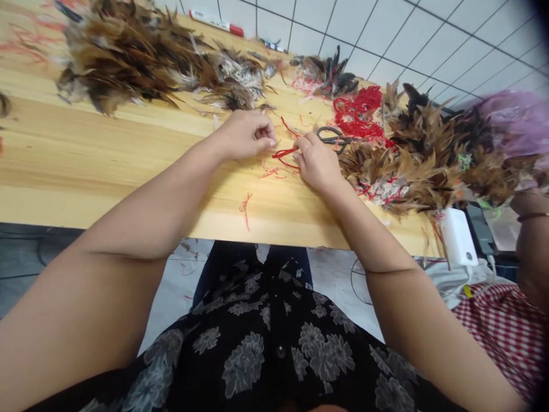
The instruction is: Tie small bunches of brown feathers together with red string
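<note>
My right hand (318, 161) is closed on a short length of red yarn (283, 153), whose looped end sticks out to the left over the wooden table. Just left of that loop, my left hand (247, 135) has its fingers curled and the thumb and fingertips together; whatever is in the pinch is too small to make out. Black-handled scissors (329, 136) lie behind my right hand, partly covered by it. A tangled bundle of red yarn (359, 111) rests farther back. Loose red thread scraps (245, 210) are scattered on the tabletop.
Brown feather bundles (128, 54) line the back left, and more feathers (407, 163) crowd the right side. A red-capped marker (217, 23) lies along the tiled wall. At right are a white power bank (458, 236) and another person's arm (532, 252).
</note>
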